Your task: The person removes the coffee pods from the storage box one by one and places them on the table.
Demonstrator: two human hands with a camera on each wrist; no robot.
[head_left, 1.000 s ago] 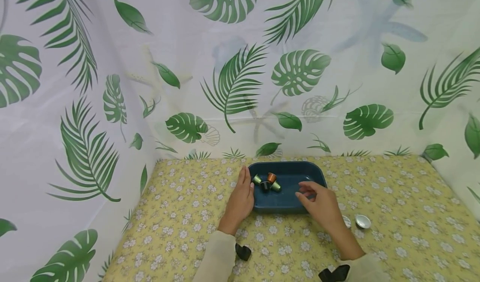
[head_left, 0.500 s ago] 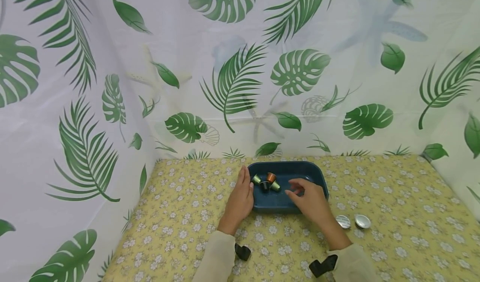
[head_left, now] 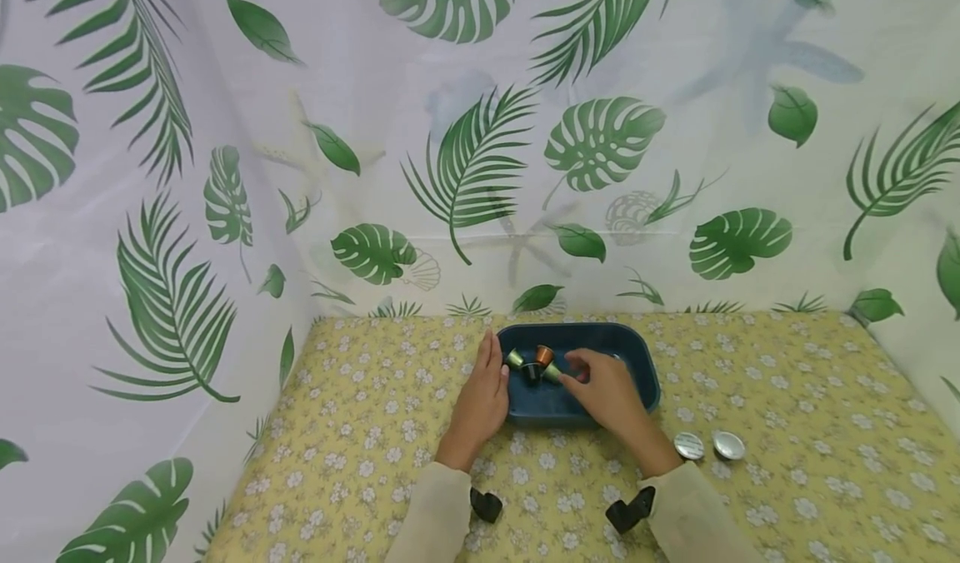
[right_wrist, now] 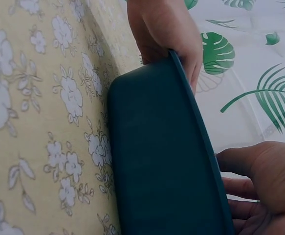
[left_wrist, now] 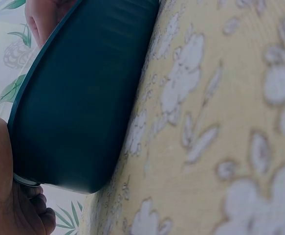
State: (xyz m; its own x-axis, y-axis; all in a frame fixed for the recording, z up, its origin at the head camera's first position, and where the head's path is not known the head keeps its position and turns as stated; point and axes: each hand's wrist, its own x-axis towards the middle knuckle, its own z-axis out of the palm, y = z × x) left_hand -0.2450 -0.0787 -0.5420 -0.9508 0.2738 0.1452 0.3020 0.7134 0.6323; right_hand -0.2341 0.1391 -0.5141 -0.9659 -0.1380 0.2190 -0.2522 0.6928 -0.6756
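Observation:
A dark blue rectangular tray [head_left: 585, 418] lies on the table in the head view, with several coffee capsules at its left end. Among them are an orange capsule [head_left: 543, 356], a black capsule [head_left: 531, 373] and two light green ones. My left hand [head_left: 480, 396] rests along the tray's left side, fingers straight. Over the tray, my right hand [head_left: 607, 388] has its thumb and fingers bent and apart, tips right at the nearer green capsule [head_left: 552, 372]. In the right wrist view the tray wall hides the capsules and part of the fingertips.
Two silver-lidded capsules, a left one [head_left: 688, 445] and a right one [head_left: 727, 445], lie on the table right of my right forearm. A yellow floral cloth [head_left: 360, 463] covers the table. A leaf-patterned curtain [head_left: 480, 171] hangs behind and at the sides.
My right hand has moved left across the tray to the green capsule, uncovering the silver-lidded capsule by the forearm. My left hand has stayed at the tray's side.

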